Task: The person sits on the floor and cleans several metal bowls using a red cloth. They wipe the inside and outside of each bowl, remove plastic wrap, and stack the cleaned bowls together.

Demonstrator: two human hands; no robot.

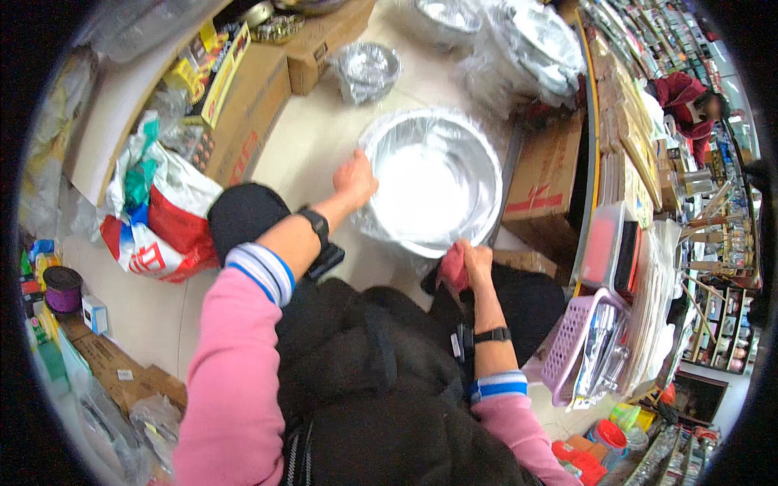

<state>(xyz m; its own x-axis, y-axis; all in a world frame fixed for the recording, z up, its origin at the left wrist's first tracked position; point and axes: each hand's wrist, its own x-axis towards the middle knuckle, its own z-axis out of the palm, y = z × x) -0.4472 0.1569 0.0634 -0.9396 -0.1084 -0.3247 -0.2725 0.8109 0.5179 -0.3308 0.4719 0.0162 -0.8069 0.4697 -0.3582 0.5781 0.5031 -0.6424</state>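
A large round metal basin (425, 182), shiny and wrapped in clear plastic, lies in front of me above the tiled floor. My left hand (356, 180) grips the basin's left rim with the fingers closed at its edge. At the near right rim, my right hand (474, 261) is closed on a red cloth (453, 268), which touches or nearly touches the basin's edge. Whether that hand also holds the rim is hidden. Both wrists wear black straps.
A smaller plastic-wrapped metal bowl (366, 70) stands on the floor beyond. More wrapped basins (535, 42) are at the upper right. Cardboard boxes (249, 115) line the left, a red and white bag (170, 219) beside my knee. Shelves and a person (684, 109) are at right.
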